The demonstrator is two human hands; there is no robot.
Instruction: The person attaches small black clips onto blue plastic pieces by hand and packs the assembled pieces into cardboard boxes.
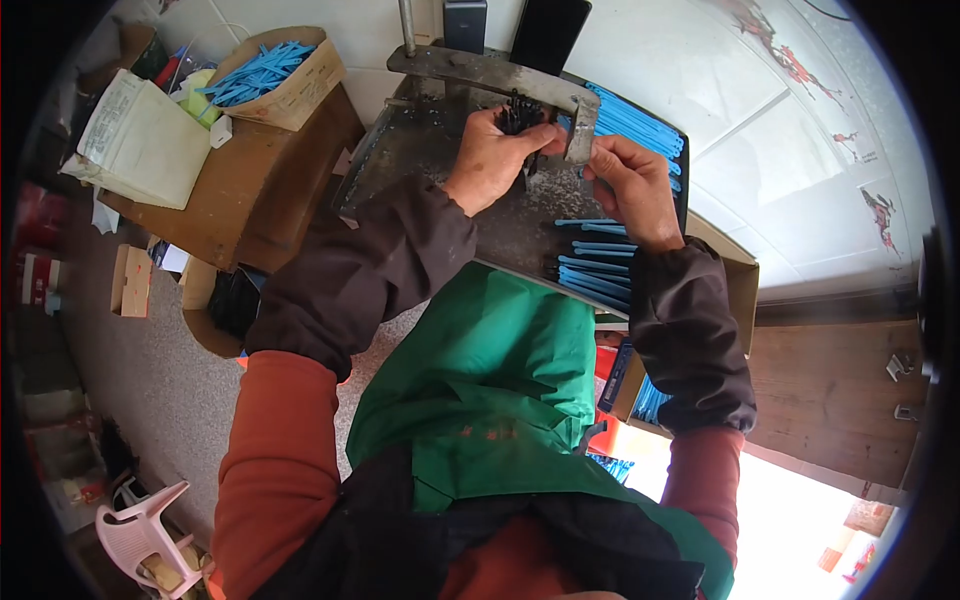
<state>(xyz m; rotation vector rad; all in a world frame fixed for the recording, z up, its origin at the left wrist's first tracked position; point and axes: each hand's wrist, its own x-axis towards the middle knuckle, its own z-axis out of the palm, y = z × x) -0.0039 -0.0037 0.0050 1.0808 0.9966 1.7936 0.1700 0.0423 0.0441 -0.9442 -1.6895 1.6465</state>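
The bundle of thin black pieces (519, 116) is above the desk (408, 152), next to the metal bracket (490, 73). The left hand (490, 163) is curled closed around the bundle. The right hand (636, 186) is partly closed, thumb and fingers drawn together beside the bracket's downturned end; whether it grips a piece cannot be determined. Blue plastic sticks (598, 287) lie at the desk's near edge. A black smartphone (550, 35) stands behind the bracket.
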